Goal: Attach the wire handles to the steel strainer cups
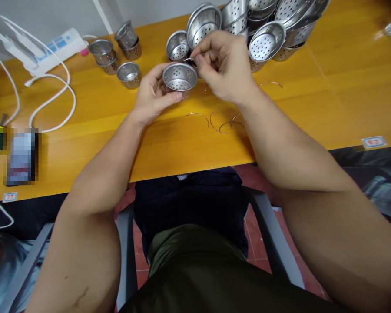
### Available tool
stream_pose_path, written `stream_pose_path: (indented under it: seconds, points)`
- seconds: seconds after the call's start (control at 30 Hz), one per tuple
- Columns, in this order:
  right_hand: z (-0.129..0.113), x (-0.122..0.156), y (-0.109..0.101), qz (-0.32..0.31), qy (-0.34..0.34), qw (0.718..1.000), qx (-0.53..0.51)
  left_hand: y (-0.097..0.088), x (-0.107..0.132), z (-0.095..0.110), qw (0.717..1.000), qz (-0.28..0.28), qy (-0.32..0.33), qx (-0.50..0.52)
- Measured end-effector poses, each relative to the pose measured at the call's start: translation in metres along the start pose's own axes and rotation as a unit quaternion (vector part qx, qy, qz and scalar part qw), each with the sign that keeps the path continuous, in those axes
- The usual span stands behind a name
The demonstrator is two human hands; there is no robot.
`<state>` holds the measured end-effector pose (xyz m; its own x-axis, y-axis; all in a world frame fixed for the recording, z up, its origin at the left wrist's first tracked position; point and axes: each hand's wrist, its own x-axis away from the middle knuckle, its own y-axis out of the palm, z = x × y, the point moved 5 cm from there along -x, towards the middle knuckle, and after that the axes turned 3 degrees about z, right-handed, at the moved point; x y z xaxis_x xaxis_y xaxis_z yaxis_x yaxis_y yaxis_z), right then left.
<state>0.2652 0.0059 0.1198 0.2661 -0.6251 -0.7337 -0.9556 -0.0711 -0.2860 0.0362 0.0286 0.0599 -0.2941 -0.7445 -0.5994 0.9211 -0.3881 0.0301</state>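
Note:
My left hand (153, 96) is wrapped round a small perforated steel strainer basket (180, 78), holding it upright just above the yellow table (189, 148). My right hand (223, 65) pinches a thin curved wire handle (189, 59) at the basket's far rim. Several loose wire handles (215, 121) lie on the table just in front of my hands. A heap of larger perforated baskets (267, 26) is piled behind my right hand.
Several small baskets (117, 52) stand at the back left, some stacked. A white power strip (52, 48) and its looping white cable (52, 104) lie at the left. A blurred dark object (21, 156) sits near the left front edge. The table's front edge runs above my lap.

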Motion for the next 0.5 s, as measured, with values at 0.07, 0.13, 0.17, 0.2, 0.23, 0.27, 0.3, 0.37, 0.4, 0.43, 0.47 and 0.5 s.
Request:
stream_pose_path:
  seconds: [0.07,0.13,0.17,0.2,0.23,0.27,0.3,0.37,0.4,0.43,0.47,0.5]
  points:
    - [0.002,0.000,-0.001,-0.031,0.007,0.999,0.004,0.001,0.001,-0.002,1.000,-0.020,0.010,0.006]
    - [0.003,0.000,-0.001,-0.055,0.016,0.998,0.015,0.001,0.001,-0.005,0.999,-0.039,0.023,0.004]
    - [0.004,0.001,-0.001,-0.058,0.019,0.998,0.022,0.001,0.001,-0.007,0.998,-0.047,0.030,0.005]
    - [0.004,0.001,0.000,-0.057,0.022,0.998,0.027,0.001,0.001,-0.009,0.998,-0.053,0.037,0.008]
    - [0.004,0.001,0.000,-0.052,0.025,0.998,0.031,0.001,0.002,-0.010,0.998,-0.055,0.039,0.011]
    - [0.004,0.002,0.001,-0.048,0.027,0.998,0.034,0.001,0.002,-0.011,0.998,-0.053,0.033,0.012]
    - [0.004,0.002,0.003,-0.045,0.029,0.998,0.034,0.001,0.002,-0.011,0.999,-0.046,0.017,0.010]
    - [0.002,0.002,0.005,-0.043,0.029,0.998,0.031,0.001,0.003,-0.011,0.999,-0.028,-0.021,0.001]
    - [0.000,0.002,0.005,-0.043,0.028,0.998,0.029,0.001,0.003,-0.010,0.999,-0.018,-0.037,-0.003]
    - [-0.001,0.003,0.006,-0.043,0.027,0.998,0.027,0.002,0.003,-0.009,0.999,-0.013,-0.050,-0.006]
    - [-0.003,0.003,0.006,-0.045,0.027,0.998,0.027,0.002,0.003,-0.009,0.998,-0.011,-0.058,-0.007]
    - [-0.004,0.003,0.006,-0.047,0.031,0.998,0.030,0.002,0.003,-0.009,0.998,-0.014,-0.061,-0.008]
